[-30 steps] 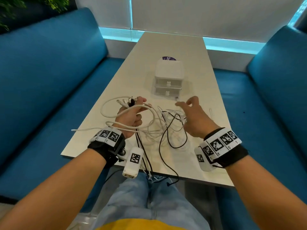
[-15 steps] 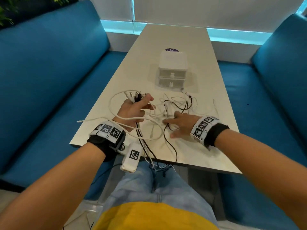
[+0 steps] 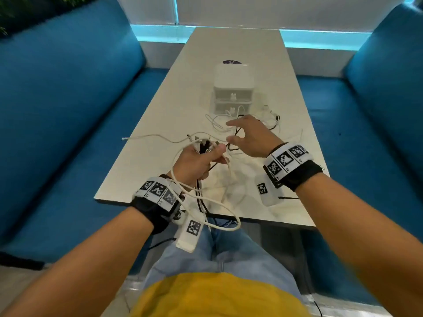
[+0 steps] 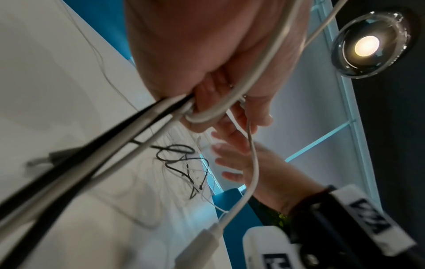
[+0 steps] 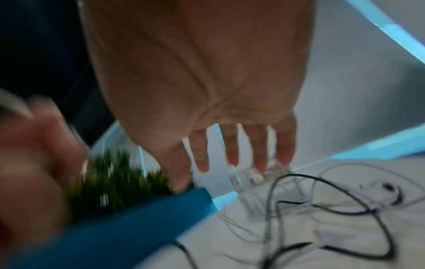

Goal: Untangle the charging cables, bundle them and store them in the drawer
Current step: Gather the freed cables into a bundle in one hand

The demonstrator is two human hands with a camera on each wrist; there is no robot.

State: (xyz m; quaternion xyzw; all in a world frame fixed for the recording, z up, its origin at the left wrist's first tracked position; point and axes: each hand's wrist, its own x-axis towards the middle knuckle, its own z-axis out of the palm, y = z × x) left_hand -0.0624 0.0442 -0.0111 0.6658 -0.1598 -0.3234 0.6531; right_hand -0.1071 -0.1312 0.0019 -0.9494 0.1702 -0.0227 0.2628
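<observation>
Still untangling: left hand (image 3: 194,162) grips cable ends (image 3: 201,145), right hand (image 3: 249,136) spread over counter (image 3: 160,124) tangle (image 3: 240,124), next pick 1 loose cable.

- I sit at the near end of a long pale table (image 3: 160,124) that runs away from me toward the far wall.
- A blue sofa (image 3: 68,110) lines the table's left side, its back rising high beside me.
- A second blue sofa (image 3: 377,110) lines the table's right side.
- Beyond the table's far end hangs a white blind (image 3: 286,10), with a strip of cyan light (image 3: 320,40) glowing along its bottom edge.
- Green plant leaves (image 3: 13,10) show above the left sofa's back.
- My left wrist view catches a round ceiling lamp (image 4: 368,43), lit warm, above the table.
- Grey floor (image 3: 18,280) shows below the left sofa's seat.
</observation>
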